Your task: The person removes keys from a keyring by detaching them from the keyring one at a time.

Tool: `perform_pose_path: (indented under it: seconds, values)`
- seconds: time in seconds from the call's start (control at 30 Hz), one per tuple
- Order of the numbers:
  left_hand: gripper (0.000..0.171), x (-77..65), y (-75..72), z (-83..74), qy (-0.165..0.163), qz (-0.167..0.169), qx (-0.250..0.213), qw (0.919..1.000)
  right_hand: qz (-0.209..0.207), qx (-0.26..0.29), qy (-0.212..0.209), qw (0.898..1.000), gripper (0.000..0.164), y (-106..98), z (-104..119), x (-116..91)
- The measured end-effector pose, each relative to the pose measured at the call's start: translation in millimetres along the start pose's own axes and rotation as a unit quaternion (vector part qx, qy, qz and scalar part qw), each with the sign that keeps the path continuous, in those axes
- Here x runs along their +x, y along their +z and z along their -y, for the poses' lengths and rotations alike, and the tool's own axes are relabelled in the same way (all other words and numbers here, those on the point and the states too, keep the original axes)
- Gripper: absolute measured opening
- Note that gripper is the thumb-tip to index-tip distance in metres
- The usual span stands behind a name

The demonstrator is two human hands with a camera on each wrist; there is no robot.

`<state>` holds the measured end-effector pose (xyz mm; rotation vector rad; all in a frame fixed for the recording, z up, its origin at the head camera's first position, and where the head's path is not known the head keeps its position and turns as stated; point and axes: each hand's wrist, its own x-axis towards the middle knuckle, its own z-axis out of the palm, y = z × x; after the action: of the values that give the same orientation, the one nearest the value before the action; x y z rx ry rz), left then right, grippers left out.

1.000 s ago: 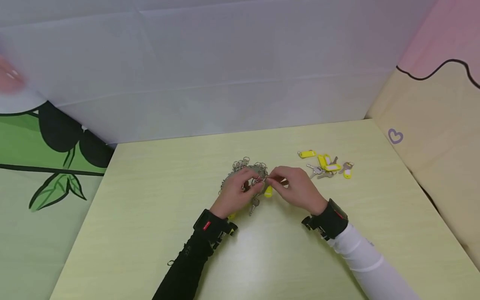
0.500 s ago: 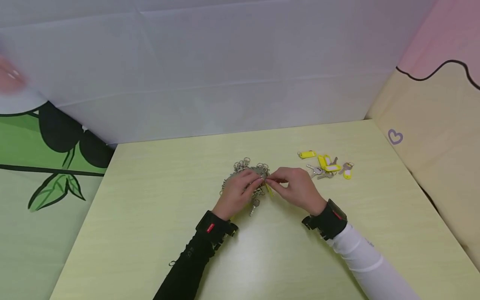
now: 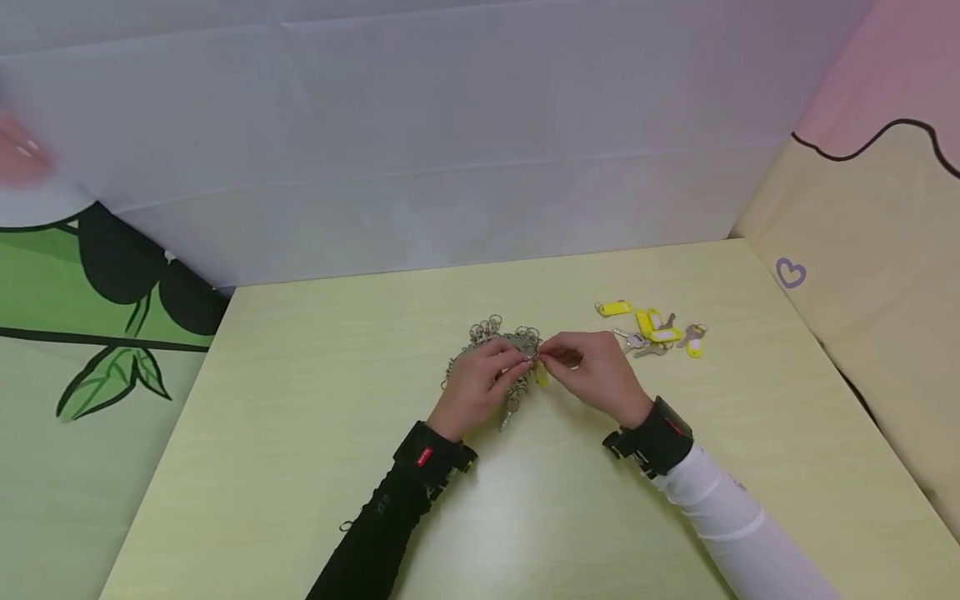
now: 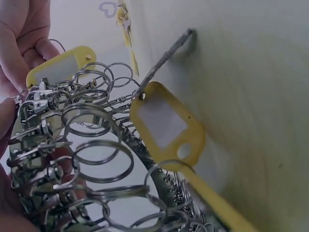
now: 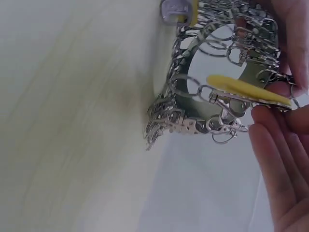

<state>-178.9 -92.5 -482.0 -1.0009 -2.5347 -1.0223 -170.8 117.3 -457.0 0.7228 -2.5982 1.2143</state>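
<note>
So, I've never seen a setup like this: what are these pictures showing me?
There is no robot here, only a person working bare-handed. The wide picture is taken from the head, looking forward and down; the two close-ups are taken from the left and right wrists. The left hand grips a curved metal holder bristling with clips and rings. The right hand pinches something small at its edge, by a yellow tag; the grip hides exactly what. A key sticks out below the holder. Farther right on the pale table lie more keys and other yellow tags.
</note>
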Motion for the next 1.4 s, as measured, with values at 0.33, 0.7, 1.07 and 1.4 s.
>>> perform_pose_path:
  seconds: [0.33, 0.7, 1.07, 1.4]
  values:
    - [0.015, -1.0, -0.3, -4.0, 0.004, -0.011, -0.005, 0.9999, -0.094, -0.083, -0.116, 0.985, 0.011, -1, 3, -1]
    - [0.018, -5.4, 3.5, -1.0, -0.034, 0.017, -0.048, 0.9981, -0.139, -0.072, -0.125, 0.980, 0.009, -3, 1, 1]
    - [0.025, -1.9, 13.3, -9.2, -0.013, -0.021, 0.047, 0.9986, -0.139, -0.100, -0.170, 0.970, 0.010, 0, 3, -2]
    - [0.028, 1.4, 15.6, -27.0, -0.012, -0.095, 0.019, 0.9952, -0.153, -0.076, -0.206, 0.963, 0.015, -1, 12, 0]
